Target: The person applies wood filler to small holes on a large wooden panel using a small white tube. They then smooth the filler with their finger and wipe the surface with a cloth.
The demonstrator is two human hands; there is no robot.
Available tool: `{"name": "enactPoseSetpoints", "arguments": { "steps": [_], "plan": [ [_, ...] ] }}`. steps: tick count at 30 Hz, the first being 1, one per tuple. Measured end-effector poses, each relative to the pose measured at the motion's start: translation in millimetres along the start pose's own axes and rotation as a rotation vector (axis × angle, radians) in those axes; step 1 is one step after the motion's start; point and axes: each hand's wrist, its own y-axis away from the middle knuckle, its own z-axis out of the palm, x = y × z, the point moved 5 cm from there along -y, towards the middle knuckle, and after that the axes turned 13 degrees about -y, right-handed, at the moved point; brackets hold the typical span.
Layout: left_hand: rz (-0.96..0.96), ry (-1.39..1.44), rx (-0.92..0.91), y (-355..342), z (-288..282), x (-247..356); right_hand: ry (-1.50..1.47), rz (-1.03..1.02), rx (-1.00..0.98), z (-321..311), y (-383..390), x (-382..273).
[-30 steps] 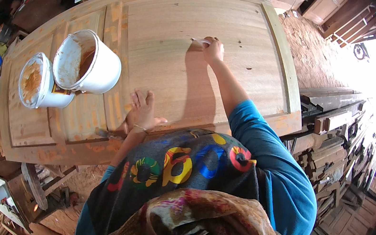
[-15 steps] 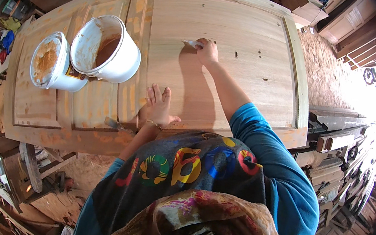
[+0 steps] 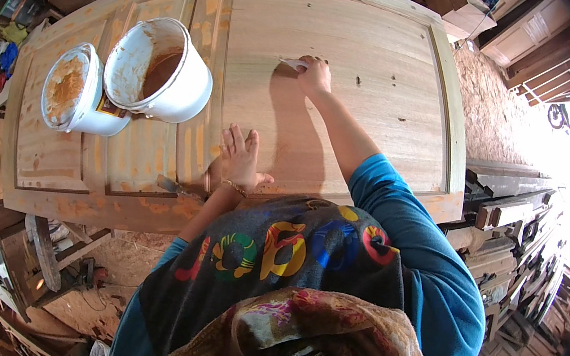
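Observation:
A large wooden panel door [image 3: 348,143] lies flat in front of me. My right hand [image 3: 316,77] is closed round a putty knife [image 3: 292,63], its pale blade touching or just above the wide plain panel. Most of the knife's handle is hidden by my fingers. Near the close edge, my left hand [image 3: 240,161] rests flat on the wood with fingers spread. A second flat tool, perhaps another putty knife [image 3: 171,185], lies left of that wrist. On the door's left part stand a white bucket [image 3: 192,85] with brown residue inside and a smaller bucket [image 3: 104,125] heaped with orange-tan filler.
Orange filler smears mark the door's left frame strips. Several dark knots [image 3: 358,81] dot the wide panel. Stacked timber [image 3: 506,209] lies to the right. A wooden stand leg [image 3: 43,253] shows under the door's near left side. Cluttered shelves and benches fill the far left.
The knife blade looks slightly turned in my right hand, which has hardly moved. My left hand stays planted. The whole view has shifted a little, carrying door and buckets slightly left and up.

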Motion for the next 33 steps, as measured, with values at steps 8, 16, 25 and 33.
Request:
{"name": "enactPoseSetpoints", "arguments": {
  "steps": [8, 16, 25, 33],
  "plan": [
    [0.01, 0.015, 0.013, 0.1, 0.3, -0.5, 0.025, 0.004, -0.004, 0.0, -1.4, -1.6],
    [0.009, 0.031, 0.0, 2.0, -0.8, 0.5, 0.034, -0.011, 0.0, -1.4, 0.4, -4.2],
    [0.012, 0.016, 0.011, 1.9, -1.3, 0.3, 0.038, -0.002, 0.003, -0.5, -1.6, -1.9],
    [0.01, 0.0, 0.016, 0.6, 0.1, 0.3, 0.027, -0.013, -0.011, -0.7, -0.7, -3.2]
  ]
}}
